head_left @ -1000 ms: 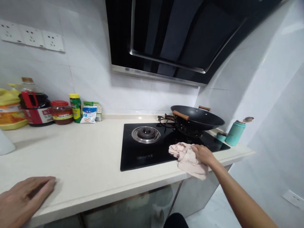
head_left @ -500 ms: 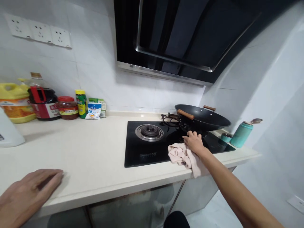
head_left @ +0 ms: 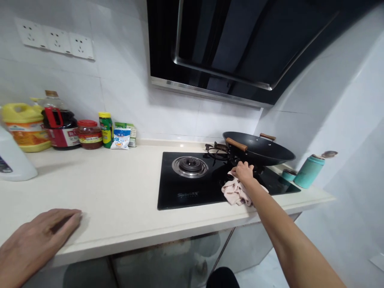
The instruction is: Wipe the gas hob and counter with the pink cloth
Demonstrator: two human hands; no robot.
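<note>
My right hand (head_left: 243,173) is on the black glass gas stove (head_left: 186,195), just in front of the wok (head_left: 258,149). Its fingers are bent over a crumpled pale pink cloth (head_left: 235,192), which lies bunched under the hand and wrist near the stove's front edge. Part of the cloth is hidden by the forearm. On the left, my left hand (head_left: 42,236) rests on the white countertop (head_left: 120,200), holding nothing, with the thumb apart from the fingers. The wok sits tilted over the right burner, its wooden handle (head_left: 237,144) pointing toward the left.
Left of the wok is a bare burner (head_left: 190,165). A turquoise bottle (head_left: 310,171) and its cup (head_left: 289,174) stand at the right end. Along the back left are a yellow jug (head_left: 25,128), a dark sauce bottle (head_left: 61,128), a red-lidded jar (head_left: 89,135) and packets. A range hood (head_left: 216,48) hangs above.
My right hand has pushed slightly farther back over the stove, and the cloth has come with it, off the counter's front edge. My left hand stays resting on the counter.
</note>
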